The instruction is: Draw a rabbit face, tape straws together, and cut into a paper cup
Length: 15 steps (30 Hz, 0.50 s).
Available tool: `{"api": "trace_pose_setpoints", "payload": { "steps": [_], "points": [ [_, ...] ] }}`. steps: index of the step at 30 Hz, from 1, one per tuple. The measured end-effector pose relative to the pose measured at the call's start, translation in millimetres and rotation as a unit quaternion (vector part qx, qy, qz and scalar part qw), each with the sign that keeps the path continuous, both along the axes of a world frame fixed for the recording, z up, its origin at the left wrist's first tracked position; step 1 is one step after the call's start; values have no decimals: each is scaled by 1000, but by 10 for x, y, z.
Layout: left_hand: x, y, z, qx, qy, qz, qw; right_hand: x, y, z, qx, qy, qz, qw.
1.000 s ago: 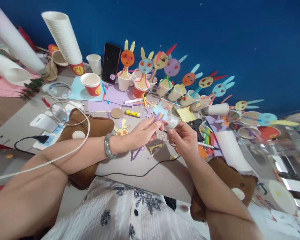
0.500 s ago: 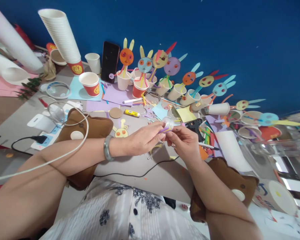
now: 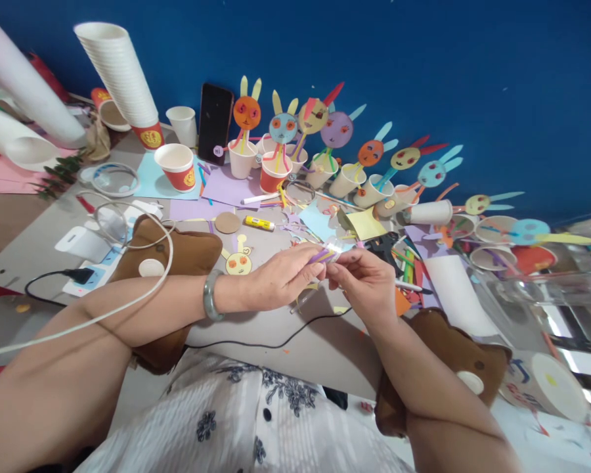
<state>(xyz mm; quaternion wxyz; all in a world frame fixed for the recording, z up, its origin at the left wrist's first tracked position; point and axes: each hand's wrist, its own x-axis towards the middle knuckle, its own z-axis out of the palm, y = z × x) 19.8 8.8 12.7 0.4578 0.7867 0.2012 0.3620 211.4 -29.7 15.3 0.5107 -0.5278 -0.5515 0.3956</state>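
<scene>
My left hand, with a jade-coloured bangle on its wrist, is closed on narrow purple and yellow paper strips. My right hand pinches close beside it, its fingers on a roll of clear tape. Strips and tape meet between the two hands, and the fingers partly hide both. Left of my left hand, a yellow paper rabbit head with orange eyes lies on the table. A yellow glue stick and a brown cardboard disc lie behind it.
Paper rabbits in paper cups line the blue wall. A tall cup stack and a leaning phone stand at back left. A white cable crosses above my left arm; a black cord runs along the front. Brown cushions lie under both arms.
My left hand has moved right, bringing the strips against the tape at my right hand. The strips have tilted and now show less. Over the last half second the hands have barely shifted.
</scene>
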Motion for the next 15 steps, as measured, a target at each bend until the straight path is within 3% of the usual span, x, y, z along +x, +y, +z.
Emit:
{"api": "trace_pose_setpoints", "payload": {
  "steps": [6,11,15],
  "points": [
    [8,18,-41,32,-10,7,999,70,-20,-89,78,-78,18,994],
    [14,5,-53,46,-14,6,999,140,-32,-101,175,-224,0,959],
    [17,-8,-58,47,-30,8,998,149,-25,-100,214,-245,-13,946]
  ]
}}
